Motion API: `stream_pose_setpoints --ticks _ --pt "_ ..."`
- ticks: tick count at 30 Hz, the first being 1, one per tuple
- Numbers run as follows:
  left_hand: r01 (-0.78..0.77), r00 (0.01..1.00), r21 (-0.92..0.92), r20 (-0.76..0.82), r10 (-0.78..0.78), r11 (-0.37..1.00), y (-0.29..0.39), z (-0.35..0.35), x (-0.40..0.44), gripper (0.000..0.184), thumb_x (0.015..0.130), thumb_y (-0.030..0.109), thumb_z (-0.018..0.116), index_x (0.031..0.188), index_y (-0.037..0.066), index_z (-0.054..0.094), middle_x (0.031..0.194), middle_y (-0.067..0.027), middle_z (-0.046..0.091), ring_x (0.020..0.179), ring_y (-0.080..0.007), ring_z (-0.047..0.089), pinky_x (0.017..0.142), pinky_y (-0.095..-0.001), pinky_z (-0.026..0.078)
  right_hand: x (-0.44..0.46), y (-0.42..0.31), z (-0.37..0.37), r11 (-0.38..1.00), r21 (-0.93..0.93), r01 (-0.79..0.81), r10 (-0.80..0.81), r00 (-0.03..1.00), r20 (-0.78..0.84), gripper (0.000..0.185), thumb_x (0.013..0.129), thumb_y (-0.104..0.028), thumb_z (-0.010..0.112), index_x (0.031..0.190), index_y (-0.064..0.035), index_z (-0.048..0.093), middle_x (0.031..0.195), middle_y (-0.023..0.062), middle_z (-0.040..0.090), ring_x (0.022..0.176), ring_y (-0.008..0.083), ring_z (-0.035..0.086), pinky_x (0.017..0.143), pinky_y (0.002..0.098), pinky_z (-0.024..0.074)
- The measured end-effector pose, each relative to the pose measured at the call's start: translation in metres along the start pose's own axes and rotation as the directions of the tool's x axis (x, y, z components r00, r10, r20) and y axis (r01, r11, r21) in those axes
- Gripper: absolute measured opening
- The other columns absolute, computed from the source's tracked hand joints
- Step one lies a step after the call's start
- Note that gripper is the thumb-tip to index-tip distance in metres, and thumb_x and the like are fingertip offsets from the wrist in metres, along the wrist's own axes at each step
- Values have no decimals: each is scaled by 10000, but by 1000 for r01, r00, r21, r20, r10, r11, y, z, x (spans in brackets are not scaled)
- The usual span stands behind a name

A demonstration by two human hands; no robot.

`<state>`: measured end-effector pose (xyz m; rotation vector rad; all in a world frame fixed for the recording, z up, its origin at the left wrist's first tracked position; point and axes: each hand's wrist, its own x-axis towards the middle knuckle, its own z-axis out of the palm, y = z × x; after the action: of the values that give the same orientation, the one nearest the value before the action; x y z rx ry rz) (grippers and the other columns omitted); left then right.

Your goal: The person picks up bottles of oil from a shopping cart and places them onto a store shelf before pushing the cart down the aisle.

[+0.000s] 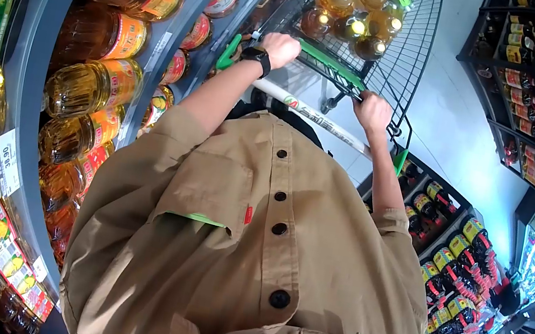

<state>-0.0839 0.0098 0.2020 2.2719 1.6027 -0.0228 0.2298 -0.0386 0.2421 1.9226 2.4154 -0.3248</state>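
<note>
Both my hands are at the near end of a wire shopping cart (408, 63), beyond its white handlebar (318, 115). My left hand (280, 50), with a black watch on the wrist, is closed over the left end of the green bar (331, 63) at the basket's edge. Near the other end of that bar, my right hand (373, 112) is closed on the cart's frame; its fingertips are partly hidden. Several bottles of golden oil (337, 3) stand grouped in the basket, with pale and yellow caps showing.
Shelves of large oil bottles (85, 90) run close along my left, with price tags (8, 162) on their edges. On the right are racks of dark bottles (456, 266) and a taller shelf (517, 88). Pale floor (454, 127) lies between the cart and that shelf.
</note>
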Motion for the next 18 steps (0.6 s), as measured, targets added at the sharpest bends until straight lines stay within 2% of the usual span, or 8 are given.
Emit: stream_pose_setpoints --ticks 2,5,11,13,15,18 --pt "3 1000 11 9 -3 1000 -1 -6 10 156 801 166 641 887 181 771 854 -130 727 817 -339 707 708 -452 553 8 4 -1 1000 -13 7 -8 1000 -23 216 778 -336 742 816 -123 736 796 118 715 709 323 697 635 430 557" --pt "-35 999 -38 5 35 999 -5 -12 23 188 809 152 579 818 55 740 893 -207 716 836 -381 712 710 -481 564 19 6 -8 1000 -11 2 -3 1000 -23 238 774 -358 756 840 -129 746 791 116 716 716 319 697 651 425 556" --pt "-57 997 -61 47 60 996 -3 -30 45 180 822 149 586 820 66 746 886 -199 722 850 -373 714 715 -480 558 42 17 -11 999 -36 -24 23 1000 -18 268 788 -374 760 816 -110 724 771 138 709 718 334 704 649 447 555" --pt "-35 999 -13 12 35 999 -5 -26 57 138 789 180 621 807 133 749 812 -168 712 786 -360 706 679 -475 556 51 24 -12 999 -29 -14 13 1000 -21 284 790 -382 759 808 -102 718 769 131 710 708 334 705 639 447 557" --pt "-80 995 -28 -56 78 996 -7 -22 65 114 767 176 629 758 117 726 772 -167 701 755 -361 703 659 -483 553 60 35 -6 1000 -19 -6 6 1000 -12 288 785 -377 762 800 -94 707 769 124 707 687 336 699 618 448 553" --pt "-63 993 -30 -97 60 998 -4 -25 77 128 755 183 629 719 102 721 759 -157 703 740 -353 705 635 -475 549 73 39 -17 1000 19 13 -12 1000 -28 268 776 -359 769 785 -100 699 764 118 699 670 342 691 595 451 544"
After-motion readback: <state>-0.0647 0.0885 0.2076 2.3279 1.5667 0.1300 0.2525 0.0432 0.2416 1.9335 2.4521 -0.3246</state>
